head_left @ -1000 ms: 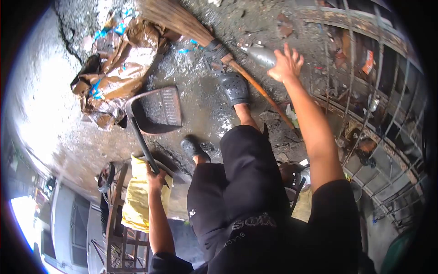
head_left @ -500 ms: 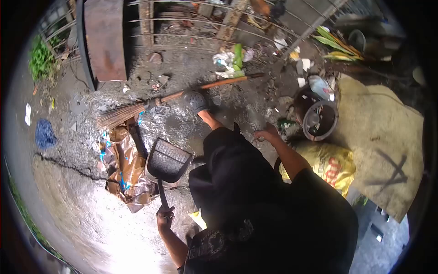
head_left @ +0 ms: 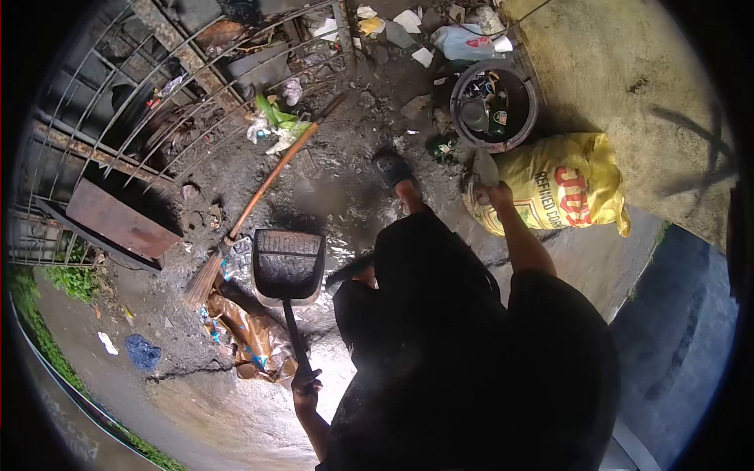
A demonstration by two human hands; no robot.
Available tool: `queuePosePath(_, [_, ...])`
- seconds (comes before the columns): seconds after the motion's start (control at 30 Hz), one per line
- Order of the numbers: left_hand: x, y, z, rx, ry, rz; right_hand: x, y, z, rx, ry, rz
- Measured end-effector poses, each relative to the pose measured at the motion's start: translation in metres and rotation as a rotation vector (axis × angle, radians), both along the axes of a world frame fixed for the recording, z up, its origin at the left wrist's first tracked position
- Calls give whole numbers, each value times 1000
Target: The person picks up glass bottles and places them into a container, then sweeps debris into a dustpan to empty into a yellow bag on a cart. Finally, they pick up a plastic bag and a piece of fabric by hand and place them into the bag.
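Observation:
My left hand is closed round the long handle of a dark dustpan, its wide pan on the wet ground. My right hand is closed on a flat grey piece whose kind I cannot make out, held over the edge of a yellow sack with red lettering. Just beyond is a round bin with bottles and litter in it. A stick broom with an orange handle lies on the ground left of my shoe.
Brown plastic sheeting lies beside the dustpan. A metal grille and a rusty panel stand at the upper left. Litter and a plastic bag lie near the bin. A tan board is at the upper right.
My view has turned and shifted right. My right hand now is against the yellow sack, with the grey piece plainer to see. My left hand still holds the dustpan.

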State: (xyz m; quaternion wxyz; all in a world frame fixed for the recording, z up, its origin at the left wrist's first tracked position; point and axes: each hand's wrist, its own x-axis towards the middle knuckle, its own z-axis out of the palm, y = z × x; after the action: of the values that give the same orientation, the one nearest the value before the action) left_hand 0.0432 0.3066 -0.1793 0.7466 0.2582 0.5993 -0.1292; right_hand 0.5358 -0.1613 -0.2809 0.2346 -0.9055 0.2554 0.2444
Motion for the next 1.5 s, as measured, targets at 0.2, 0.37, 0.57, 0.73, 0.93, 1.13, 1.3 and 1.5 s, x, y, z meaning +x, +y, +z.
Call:
queuePosePath(0.2, [74,-31,-28,-105,81,156,106,-43,-1,-181,130,-166])
queuePosePath(0.37, [168,-61,-20,-137,94,227,184,-84,-63,-238,307,-222])
queuePosePath(0.57, [215,-76,-17,-150,90,128,200,-96,-92,-207,359,-141])
queuePosePath(0.73, [231,-76,-26,-176,112,120,199,-94,-87,-225,334,-172])
queuePosePath(0.93, [229,-73,-43,-221,72,187,198,-130,-157,48,63,-504])
queuePosePath(1.13, [223,-71,-46,-231,48,222,182,-95,-120,574,37,-1041])
queuePosePath(1.3, [204,-88,-54,-114,66,336,90,-112,-166,463,-8,-829])
queuePosePath(1.5, [172,-101,-57,-31,-109,420,25,-42,-104,-242,163,282])
